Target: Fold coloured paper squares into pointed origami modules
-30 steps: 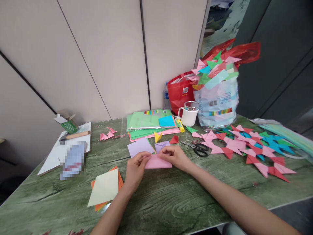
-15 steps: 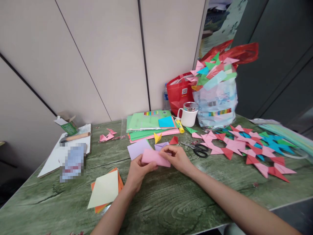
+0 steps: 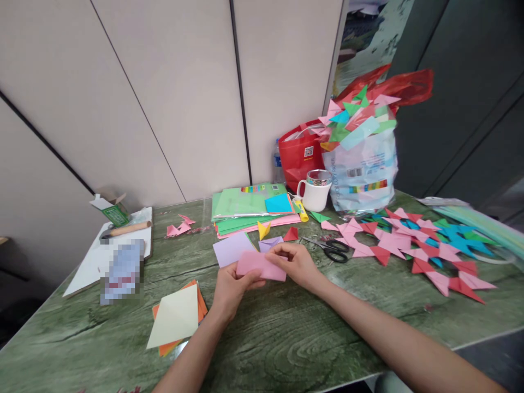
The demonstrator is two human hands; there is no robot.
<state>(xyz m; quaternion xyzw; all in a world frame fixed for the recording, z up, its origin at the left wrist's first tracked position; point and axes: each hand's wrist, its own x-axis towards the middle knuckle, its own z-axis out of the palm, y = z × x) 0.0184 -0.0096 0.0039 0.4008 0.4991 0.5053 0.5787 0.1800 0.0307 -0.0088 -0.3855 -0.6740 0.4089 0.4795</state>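
Observation:
A folded sheet of pink paper (image 3: 258, 265) is held just above the table between both hands. My left hand (image 3: 235, 286) pinches its left part, thumb on the near side. My right hand (image 3: 295, 263) grips its right end between thumb and fingertips. Right behind it lie a lilac paper sheet (image 3: 231, 249), a folded lilac piece (image 3: 269, 244), a yellow folded piece (image 3: 264, 230) and a red one (image 3: 291, 234). Black-handled scissors (image 3: 334, 251) rest to the right of my right hand.
Loose paper sheets (image 3: 174, 316) lie left of my left forearm. Stacked coloured paper (image 3: 249, 202), a white mug (image 3: 317, 192) and a bag of folded pieces (image 3: 364, 169) stand at the back. Joined pink and red pieces (image 3: 393, 240) spread right. A hammer (image 3: 126, 229) lies on a white board (image 3: 88, 267).
My left fingers have shifted slightly on the pink paper, the thumb now lying further left. The paper has tilted a little; both hands keep hold of it.

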